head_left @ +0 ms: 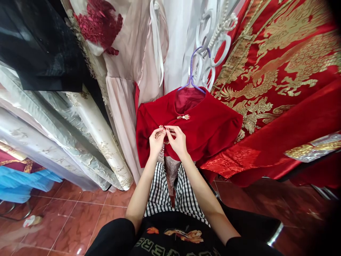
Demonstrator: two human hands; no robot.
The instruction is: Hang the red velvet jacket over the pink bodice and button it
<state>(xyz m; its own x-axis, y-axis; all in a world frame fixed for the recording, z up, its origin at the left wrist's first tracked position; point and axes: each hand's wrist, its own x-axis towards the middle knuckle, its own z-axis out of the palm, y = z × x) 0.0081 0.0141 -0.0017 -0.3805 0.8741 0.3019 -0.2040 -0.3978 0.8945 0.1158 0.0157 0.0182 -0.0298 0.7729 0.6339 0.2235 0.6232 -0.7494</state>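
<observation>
Red garment (head view) (215, 124): is hanging at the centre of the frame, its neckline facing the upper centre.
Purple hanger (191, 67): is carrying the red garment, its hook reaching up to a white ringed frame (197, 69).
Upper clasp (183, 117): is sitting just below the neckline.
Middle clasp (161, 126): is showing at the fingertips, slightly left of centre; its finer parts are being covered by the fingers.
Left hand (157, 142): is pinching the middle clasp between thumb and fingers.
Right hand (177, 141): is pinching the same clasp from the other side, fingertips meeting those of the left hand.
Tassel (162, 151): is dangling just below the left hand.
Upper right: a red-and-gold embroidered garment (266, 74) is hanging beside the red garment.
Upper left: a black garment (42, 53) is hanging near a pale pink dress (122, 96).
Left edge: blue tulle (23, 181) is hanging above the tiled floor (77, 217).
Lower centre: checked trousers (160, 195) are showing between the forearms.
</observation>
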